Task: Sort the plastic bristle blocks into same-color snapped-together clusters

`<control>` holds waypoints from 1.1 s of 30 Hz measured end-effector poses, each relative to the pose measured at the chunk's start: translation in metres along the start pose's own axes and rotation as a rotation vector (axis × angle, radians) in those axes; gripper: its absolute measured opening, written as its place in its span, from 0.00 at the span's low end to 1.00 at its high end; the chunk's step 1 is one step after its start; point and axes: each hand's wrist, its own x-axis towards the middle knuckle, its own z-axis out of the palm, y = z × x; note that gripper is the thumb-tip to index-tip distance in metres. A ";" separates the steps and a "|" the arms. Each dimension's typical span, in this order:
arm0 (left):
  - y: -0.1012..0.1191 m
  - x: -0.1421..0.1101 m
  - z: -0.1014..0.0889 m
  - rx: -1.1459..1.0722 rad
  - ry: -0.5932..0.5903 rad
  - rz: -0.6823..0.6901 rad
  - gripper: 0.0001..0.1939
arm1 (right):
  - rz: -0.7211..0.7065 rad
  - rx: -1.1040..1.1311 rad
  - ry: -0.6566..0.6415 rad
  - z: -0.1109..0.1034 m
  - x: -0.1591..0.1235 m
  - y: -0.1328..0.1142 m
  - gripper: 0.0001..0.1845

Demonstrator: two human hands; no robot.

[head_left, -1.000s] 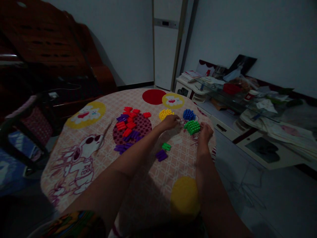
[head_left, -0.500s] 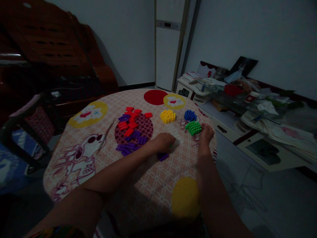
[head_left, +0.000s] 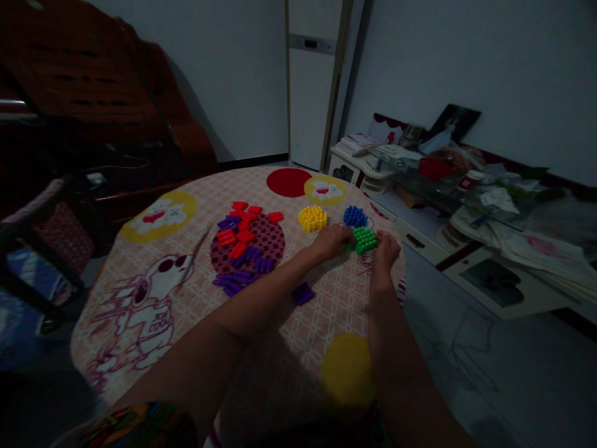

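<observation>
On a round table with a cartoon cloth, my left hand presses against the left side of a green cluster of studded blocks, fingers curled; any piece inside them is hidden. My right hand rests closed against the cluster's right side. A yellow cluster and a blue cluster sit just behind. Loose red blocks and purple blocks lie to the left. One purple piece lies alone beneath my left forearm.
A dark wooden sofa and a chair stand left of the table. A low white cabinet piled with papers and clutter runs along the right wall. A white standing unit is in the far corner. Tiled floor lies to the right.
My left hand went from beside the green cluster back to the loose green and purple pieces, then returned to the cluster. The loose green piece is gone from the cloth. My right hand stayed put.
</observation>
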 end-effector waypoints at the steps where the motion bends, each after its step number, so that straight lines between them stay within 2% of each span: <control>1: 0.001 0.004 0.003 0.010 0.012 0.003 0.16 | 0.000 0.002 0.021 0.001 0.000 0.000 0.19; 5: -0.001 0.015 0.011 0.006 0.015 0.065 0.16 | -0.005 0.003 0.066 0.002 0.000 0.000 0.19; 14: -0.014 0.021 0.030 -0.016 0.047 0.172 0.16 | -0.027 -0.054 0.044 -0.001 0.003 0.011 0.23; 20: -0.013 0.019 0.027 -0.058 0.139 0.126 0.15 | -0.025 -0.074 0.046 -0.001 0.003 0.010 0.24; 23: -0.017 0.014 0.013 -0.123 0.234 0.119 0.14 | -0.008 -0.064 0.033 0.000 0.002 0.008 0.24; 26: -0.027 0.000 -0.012 -0.179 0.321 0.078 0.12 | -0.005 -0.058 0.036 0.000 0.000 0.005 0.24; 30: -0.051 -0.039 -0.057 -0.228 0.397 -0.066 0.08 | 0.013 -0.060 0.044 0.000 -0.001 0.001 0.23; 33: -0.072 -0.078 -0.089 -0.258 0.514 -0.259 0.08 | 0.025 -0.071 0.038 -0.001 0.001 0.000 0.23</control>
